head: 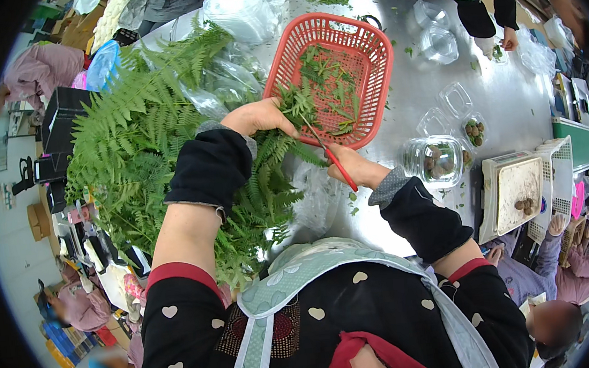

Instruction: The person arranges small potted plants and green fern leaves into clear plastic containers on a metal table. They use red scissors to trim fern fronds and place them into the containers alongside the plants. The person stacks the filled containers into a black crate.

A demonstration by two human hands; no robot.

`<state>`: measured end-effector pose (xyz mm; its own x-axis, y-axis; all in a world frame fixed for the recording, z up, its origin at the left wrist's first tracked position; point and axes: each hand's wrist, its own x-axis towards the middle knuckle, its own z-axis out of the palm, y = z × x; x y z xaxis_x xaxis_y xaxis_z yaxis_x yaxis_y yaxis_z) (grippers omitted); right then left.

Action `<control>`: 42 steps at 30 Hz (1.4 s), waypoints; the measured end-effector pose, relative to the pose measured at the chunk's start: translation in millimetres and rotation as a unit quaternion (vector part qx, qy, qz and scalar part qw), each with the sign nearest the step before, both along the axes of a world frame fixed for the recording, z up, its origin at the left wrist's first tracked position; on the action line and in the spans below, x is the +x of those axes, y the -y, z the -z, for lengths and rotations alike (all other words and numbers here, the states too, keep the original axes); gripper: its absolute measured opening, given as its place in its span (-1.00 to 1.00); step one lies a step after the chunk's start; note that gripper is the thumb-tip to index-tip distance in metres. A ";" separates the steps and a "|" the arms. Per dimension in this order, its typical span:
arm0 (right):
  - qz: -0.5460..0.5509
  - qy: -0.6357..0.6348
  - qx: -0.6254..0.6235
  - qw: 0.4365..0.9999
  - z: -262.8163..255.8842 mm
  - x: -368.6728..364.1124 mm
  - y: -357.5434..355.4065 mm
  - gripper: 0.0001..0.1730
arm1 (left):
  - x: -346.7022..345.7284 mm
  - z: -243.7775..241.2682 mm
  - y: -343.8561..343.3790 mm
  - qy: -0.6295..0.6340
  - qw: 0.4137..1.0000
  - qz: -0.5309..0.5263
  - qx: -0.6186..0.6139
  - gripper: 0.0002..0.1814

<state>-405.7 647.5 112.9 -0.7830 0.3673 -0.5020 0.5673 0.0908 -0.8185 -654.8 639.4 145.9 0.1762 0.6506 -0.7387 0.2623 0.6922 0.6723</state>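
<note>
My left hand (262, 117) grips a bunch of fern fronds (298, 101) at the near left rim of a red plastic basket (382, 89). Scissors with red handles (339, 169) are in my right hand (354, 165), their blades pointing up and left at the held fronds. Cut fern pieces (338, 77) lie scattered on the basket's floor. A large heap of green ferns (139, 145) spreads to the left, partly beneath my left forearm. How far apart the blades are is hard to make out.
A steel table (381, 218) carries clear plastic boxes (434, 161), some holding brown round items. A weighing scale (510, 191) stands at the right. At the upper right, a co-worker's hands (509, 39) are over a small container. Stacked clear packaging (245, 9) sits behind the ferns.
</note>
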 end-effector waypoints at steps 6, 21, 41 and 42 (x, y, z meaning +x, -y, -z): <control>-0.001 -0.006 0.099 0.995 -14.4 -12.4 -10.2 -0.51 | 8.4 -18.1 12.5 0.049 0.999 -0.024 0.000 -0.31; -0.031 -0.025 0.211 0.977 -4.2 -6.2 -14.7 -0.69 | 11.4 -9.9 53.4 -0.122 0.989 0.027 0.075 -0.56; 0.022 -0.007 0.088 0.996 2.0 -10.0 -43.5 -0.68 | 11.3 24.5 6.1 -0.207 0.959 0.177 0.081 -0.67; 0.025 -0.010 0.097 0.995 2.1 -8.8 -44.9 -0.68 | 9.8 25.3 3.6 -0.205 0.959 0.181 0.071 -0.66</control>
<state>-414.5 692.5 110.8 -0.7705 0.4946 -0.4022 0.5584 0.2194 -0.8000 -645.1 635.8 120.6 0.1227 0.7008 -0.7027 0.7310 0.4150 0.5416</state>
